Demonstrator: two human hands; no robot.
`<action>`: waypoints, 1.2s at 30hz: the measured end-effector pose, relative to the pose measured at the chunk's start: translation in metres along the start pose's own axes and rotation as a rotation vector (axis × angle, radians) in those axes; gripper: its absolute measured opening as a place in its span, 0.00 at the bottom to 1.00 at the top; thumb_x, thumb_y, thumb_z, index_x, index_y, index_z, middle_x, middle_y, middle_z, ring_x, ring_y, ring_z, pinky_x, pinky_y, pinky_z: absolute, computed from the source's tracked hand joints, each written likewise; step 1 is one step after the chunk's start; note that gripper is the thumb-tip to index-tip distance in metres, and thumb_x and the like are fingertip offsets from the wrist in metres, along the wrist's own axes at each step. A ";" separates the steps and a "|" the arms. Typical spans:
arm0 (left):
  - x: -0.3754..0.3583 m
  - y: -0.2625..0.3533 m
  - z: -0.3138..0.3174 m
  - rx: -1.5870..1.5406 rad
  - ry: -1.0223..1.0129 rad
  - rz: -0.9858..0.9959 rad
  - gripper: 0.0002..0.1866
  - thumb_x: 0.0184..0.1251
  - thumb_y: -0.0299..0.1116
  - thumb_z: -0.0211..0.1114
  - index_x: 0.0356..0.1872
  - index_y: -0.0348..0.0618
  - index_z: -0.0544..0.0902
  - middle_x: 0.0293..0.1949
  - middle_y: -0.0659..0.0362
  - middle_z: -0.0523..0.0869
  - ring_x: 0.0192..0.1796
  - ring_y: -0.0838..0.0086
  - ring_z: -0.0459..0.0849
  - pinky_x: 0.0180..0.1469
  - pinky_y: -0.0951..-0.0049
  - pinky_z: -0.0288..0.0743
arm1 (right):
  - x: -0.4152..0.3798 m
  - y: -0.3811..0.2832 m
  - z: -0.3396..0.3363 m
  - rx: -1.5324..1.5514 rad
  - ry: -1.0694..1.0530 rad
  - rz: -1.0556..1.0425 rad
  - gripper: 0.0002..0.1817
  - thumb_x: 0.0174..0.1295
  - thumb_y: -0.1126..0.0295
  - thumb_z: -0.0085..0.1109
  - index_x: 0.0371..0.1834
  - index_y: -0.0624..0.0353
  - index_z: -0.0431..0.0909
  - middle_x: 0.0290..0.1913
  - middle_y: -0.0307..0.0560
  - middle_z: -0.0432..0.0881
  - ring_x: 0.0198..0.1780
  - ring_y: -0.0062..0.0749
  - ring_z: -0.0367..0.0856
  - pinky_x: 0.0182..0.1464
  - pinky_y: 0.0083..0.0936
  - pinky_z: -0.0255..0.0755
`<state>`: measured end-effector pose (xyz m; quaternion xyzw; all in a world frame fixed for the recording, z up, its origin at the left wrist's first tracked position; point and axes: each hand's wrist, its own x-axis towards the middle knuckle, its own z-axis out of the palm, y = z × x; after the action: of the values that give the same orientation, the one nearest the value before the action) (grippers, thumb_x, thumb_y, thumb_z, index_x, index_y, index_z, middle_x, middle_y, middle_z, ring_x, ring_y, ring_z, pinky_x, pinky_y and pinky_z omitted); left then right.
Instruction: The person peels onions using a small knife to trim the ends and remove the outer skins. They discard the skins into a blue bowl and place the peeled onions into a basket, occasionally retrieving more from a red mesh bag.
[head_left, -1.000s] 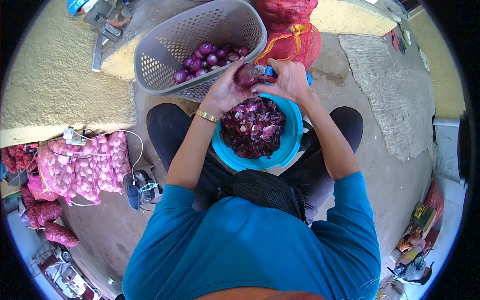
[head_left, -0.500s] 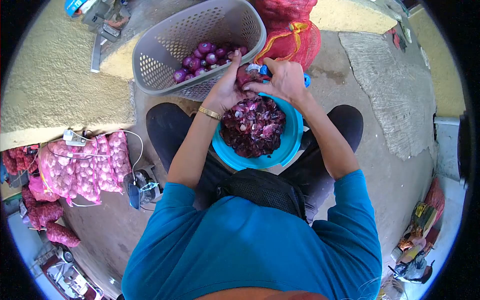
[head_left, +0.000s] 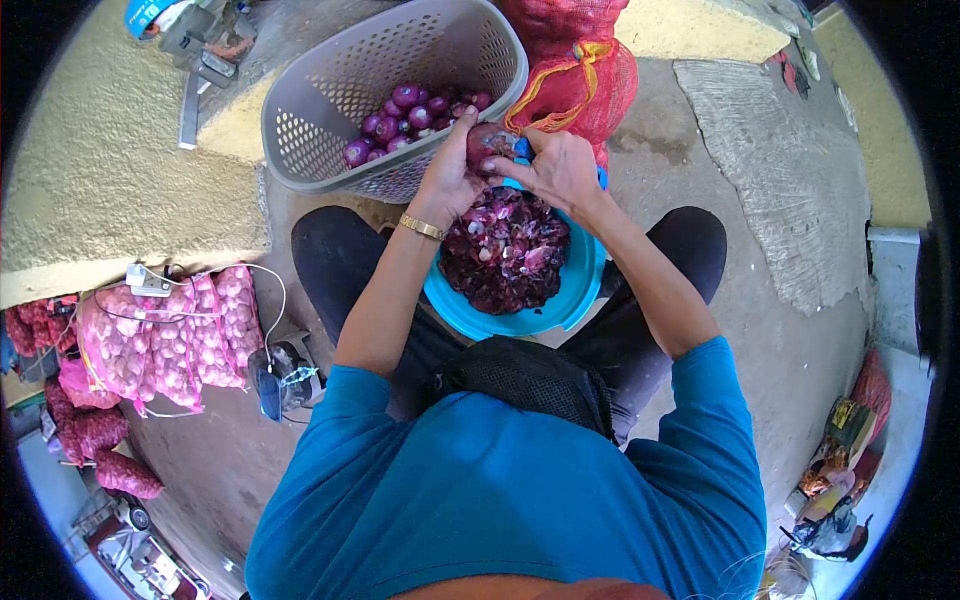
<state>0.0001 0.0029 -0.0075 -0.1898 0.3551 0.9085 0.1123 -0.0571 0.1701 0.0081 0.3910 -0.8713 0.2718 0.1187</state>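
Observation:
My left hand (head_left: pixel 453 172), with a gold band at its wrist, is closed around a dark red onion (head_left: pixel 487 142). Meeting it from the right, my right hand (head_left: pixel 563 170) grips a small blue-handled tool (head_left: pixel 523 148), most likely a knife; its blade is not clear, and its far blue end shows past the palm. The right thumb rests by the onion. Both hands are above a turquoise basin (head_left: pixel 590 270) that holds a heap of dark purple onion skins and trimmings (head_left: pixel 508 255). Just beyond them a grey perforated basket (head_left: pixel 320 105) contains several peeled purple onions (head_left: pixel 405 97).
A red mesh sack (head_left: pixel 610 95) tied with yellow cord stands beside the basket. Pink net bags of pale bulbs (head_left: pixel 170 340) lie at the left with a white power strip (head_left: pixel 148 280). A flattened grey sheet (head_left: pixel 770 170) is on the floor at the right.
The onion has turned in my left hand and shows more of its rounded side. My right hand has shifted slightly left and down with the blue-handled tool.

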 end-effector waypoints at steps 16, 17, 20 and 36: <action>0.004 -0.016 0.016 -0.032 0.153 0.468 0.23 0.75 0.52 0.51 0.45 0.41 0.80 0.38 0.58 0.85 0.38 0.73 0.83 0.43 0.70 0.78 | 0.006 0.000 0.005 0.309 -0.183 0.215 0.36 0.54 0.33 0.58 0.29 0.63 0.83 0.20 0.62 0.78 0.25 0.57 0.81 0.30 0.46 0.75; 0.001 -0.011 0.016 -0.018 0.079 0.371 0.23 0.75 0.53 0.51 0.46 0.41 0.81 0.40 0.57 0.85 0.40 0.71 0.83 0.47 0.68 0.79 | 0.009 0.004 0.002 0.315 -0.203 0.180 0.36 0.55 0.33 0.58 0.29 0.63 0.83 0.20 0.62 0.78 0.25 0.57 0.81 0.30 0.46 0.75; -0.008 0.013 0.017 -0.119 -0.067 0.089 0.23 0.74 0.53 0.54 0.46 0.41 0.81 0.39 0.57 0.85 0.40 0.69 0.83 0.46 0.65 0.79 | 0.015 0.008 -0.010 0.182 -0.117 -0.025 0.36 0.54 0.33 0.57 0.31 0.62 0.83 0.20 0.60 0.79 0.25 0.55 0.81 0.30 0.46 0.75; 0.014 -0.022 0.006 -0.180 0.322 0.481 0.18 0.76 0.47 0.53 0.36 0.43 0.80 0.33 0.59 0.85 0.34 0.72 0.83 0.37 0.68 0.78 | -0.001 -0.006 0.022 0.139 -0.038 0.099 0.37 0.54 0.30 0.56 0.30 0.62 0.79 0.18 0.58 0.78 0.21 0.54 0.80 0.23 0.44 0.74</action>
<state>-0.0061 0.0241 -0.0228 -0.2509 0.3211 0.8951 -0.1809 -0.0516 0.1551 -0.0080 0.3600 -0.8706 0.3297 0.0610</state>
